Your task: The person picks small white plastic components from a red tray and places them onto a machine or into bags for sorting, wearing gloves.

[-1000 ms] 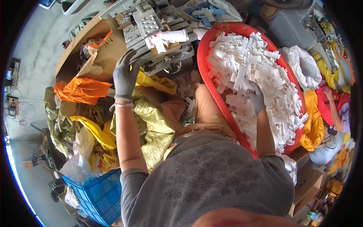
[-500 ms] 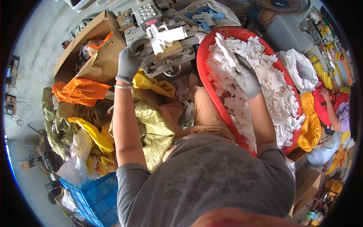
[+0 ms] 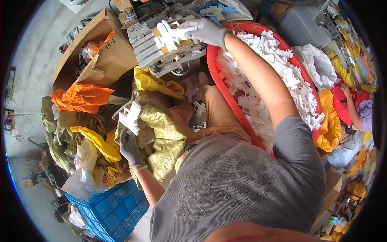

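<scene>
My left hand (image 3: 130, 147), in a grey glove, is closed on a white plastic toy gun part (image 3: 131, 117) over the mouth of the olive-yellow woven sack (image 3: 167, 135). At the machine, my gloved right hand (image 3: 207, 32) grips the end of another white toy gun part (image 3: 169, 37). That piece lies over the tan block (image 3: 158, 40) on the machine's metal bed (image 3: 147, 56). Beside my right arm, a red tub (image 3: 223, 86) is heaped with similar white parts (image 3: 278, 68).
An open cardboard box (image 3: 117, 52) leans left of the machine. Orange cloth (image 3: 82, 99), yellow bags (image 3: 96, 143) and a blue crate (image 3: 111, 213) lie at the left. A white sack (image 3: 316, 68) stands beyond the tub. Another person's arm (image 3: 352, 107) shows at far right.
My left hand has moved from the machine down to the woven sack with a white part. My right hand has gone from above the tub to the machine, carrying its part.
</scene>
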A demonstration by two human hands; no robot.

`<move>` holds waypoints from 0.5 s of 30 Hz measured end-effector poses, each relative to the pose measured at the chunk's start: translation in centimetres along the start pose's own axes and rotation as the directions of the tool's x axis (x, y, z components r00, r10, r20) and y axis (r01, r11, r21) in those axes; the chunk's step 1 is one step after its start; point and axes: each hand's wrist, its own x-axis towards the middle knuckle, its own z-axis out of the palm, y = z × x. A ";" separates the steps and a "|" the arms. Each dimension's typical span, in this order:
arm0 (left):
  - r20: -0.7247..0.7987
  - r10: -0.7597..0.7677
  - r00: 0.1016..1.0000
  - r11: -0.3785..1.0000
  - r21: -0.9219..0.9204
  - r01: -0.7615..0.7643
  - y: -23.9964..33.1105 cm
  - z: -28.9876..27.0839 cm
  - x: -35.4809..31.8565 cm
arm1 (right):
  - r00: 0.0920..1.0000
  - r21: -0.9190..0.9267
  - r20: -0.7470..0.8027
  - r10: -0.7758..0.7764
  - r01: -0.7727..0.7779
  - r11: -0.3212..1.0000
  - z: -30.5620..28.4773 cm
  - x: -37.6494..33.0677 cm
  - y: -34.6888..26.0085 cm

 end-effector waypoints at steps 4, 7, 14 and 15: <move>0.094 -0.242 0.966 0.951 -0.176 0.256 -2.6 0.5 -2.9 | 0.970 -0.321 -0.127 -0.207 0.157 0.934 -0.2 -0.1 2.1; 0.111 -0.262 0.959 0.950 -0.144 0.276 -7.0 0.2 -4.8 | 0.921 -0.072 -0.305 -0.243 0.233 0.970 -1.7 -3.0 2.1; 0.206 -0.259 0.944 0.962 0.140 0.234 -8.7 -0.2 -4.7 | 0.897 -0.624 -0.137 0.420 -0.407 0.667 0.0 -11.9 19.6; 0.200 -0.249 0.948 0.965 0.136 0.224 -8.5 -0.3 -5.0 | 0.885 -0.692 -0.210 0.415 -0.434 0.577 1.8 -12.6 17.8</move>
